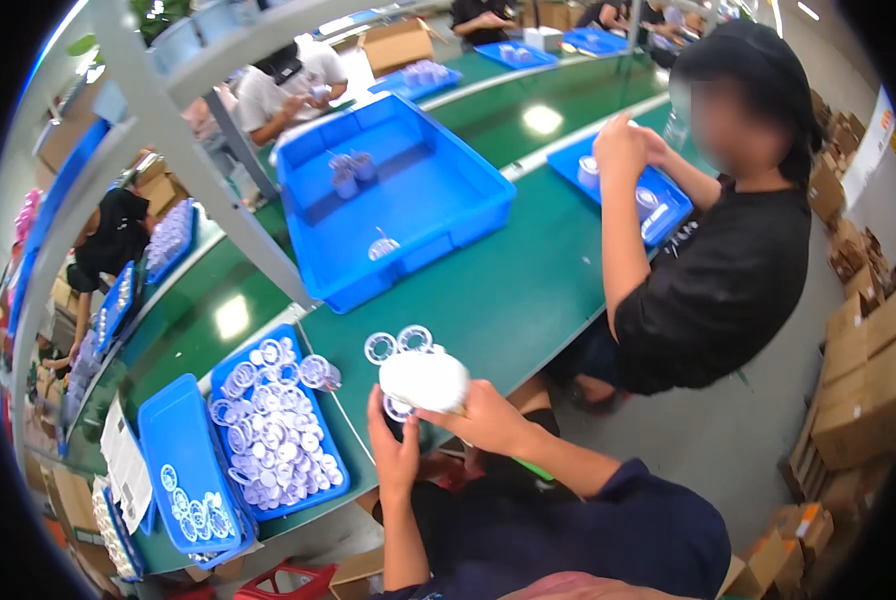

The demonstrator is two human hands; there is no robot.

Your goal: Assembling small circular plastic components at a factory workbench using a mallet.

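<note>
My right hand grips a smooth, white, rounded object over the front edge of the green table. At its lower left side, my left hand holds it too, fingers up along the edge and thumb across from them. A pale plastic ring shows between the left fingertips and the white object; whether it is held or lies behind cannot be told. Two more pale rings lie on the table just beyond. Left of my hands, a blue tray is heaped with small pale plastic parts.
A blue tray with several white rings stands at the far left. Ahead, a large blue bin holds a few small cups. A grey metal post rises at left. A co-worker in black works over a blue tray at right.
</note>
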